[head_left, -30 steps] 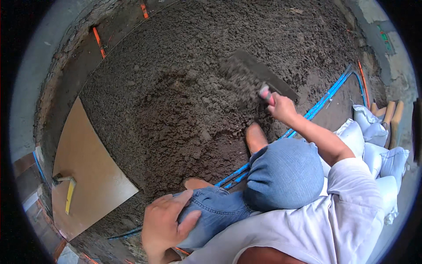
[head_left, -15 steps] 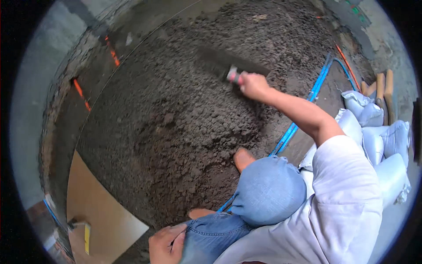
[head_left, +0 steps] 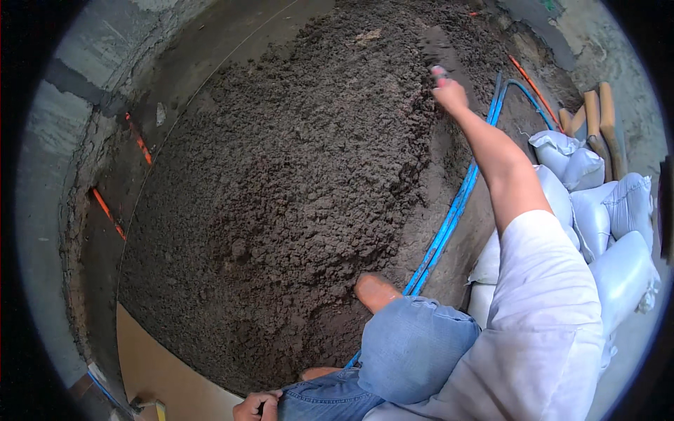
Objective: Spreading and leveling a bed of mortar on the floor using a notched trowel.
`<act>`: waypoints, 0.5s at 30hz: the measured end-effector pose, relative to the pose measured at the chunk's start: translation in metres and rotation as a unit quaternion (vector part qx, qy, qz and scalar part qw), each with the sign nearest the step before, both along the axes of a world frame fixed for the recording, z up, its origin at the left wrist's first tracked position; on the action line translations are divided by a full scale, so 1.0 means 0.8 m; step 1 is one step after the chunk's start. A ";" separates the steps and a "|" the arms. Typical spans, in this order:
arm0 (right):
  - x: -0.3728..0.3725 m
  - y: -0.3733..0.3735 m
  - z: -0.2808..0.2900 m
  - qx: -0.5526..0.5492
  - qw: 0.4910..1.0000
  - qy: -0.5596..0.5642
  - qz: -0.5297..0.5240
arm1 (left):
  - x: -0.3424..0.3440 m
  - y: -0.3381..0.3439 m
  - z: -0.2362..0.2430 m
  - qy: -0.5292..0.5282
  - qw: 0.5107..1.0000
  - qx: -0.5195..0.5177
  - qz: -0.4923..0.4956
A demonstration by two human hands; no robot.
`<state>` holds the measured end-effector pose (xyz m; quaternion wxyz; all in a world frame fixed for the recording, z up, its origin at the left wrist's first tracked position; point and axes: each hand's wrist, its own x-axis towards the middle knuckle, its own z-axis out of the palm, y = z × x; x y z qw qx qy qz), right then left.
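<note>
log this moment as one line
right hand: gripping plastering trowel, blade at dark mortar-like mix | left hand: against left jeans leg | blue pipes: right of mix

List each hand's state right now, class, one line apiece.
Left hand: at the jeans, partly cut off; open or closed cannot be told.
Right hand: closed, holding a pink-handled trowel.

The right hand (head_left: 451,95) holds a trowel (head_left: 442,50) on crumbly mix (head_left: 295,175), left hand (head_left: 256,406) touching jeans (head_left: 418,351).
</note>
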<state>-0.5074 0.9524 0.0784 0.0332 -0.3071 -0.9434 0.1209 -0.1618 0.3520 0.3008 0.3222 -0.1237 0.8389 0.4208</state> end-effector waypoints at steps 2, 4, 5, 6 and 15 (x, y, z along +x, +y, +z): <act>0.007 -0.024 -0.034 -0.036 0.999 0.000 0.005 | -0.007 0.005 0.000 -0.009 1.000 -0.006 -0.004; 0.045 -0.066 -0.049 -0.073 0.993 -0.018 0.091 | -0.018 0.010 0.005 -0.021 0.998 -0.056 -0.036; 0.068 -0.058 -0.052 -0.060 0.989 -0.042 0.130 | -0.025 0.011 0.002 -0.020 0.998 -0.055 -0.038; 0.091 -0.082 -0.033 -0.065 0.984 -0.070 0.150 | -0.028 0.012 -0.002 -0.029 0.997 -0.062 -0.032; 0.013 -0.034 -0.021 -0.046 0.982 -0.048 0.174 | -0.046 0.032 -0.007 -0.042 0.995 -0.063 -0.060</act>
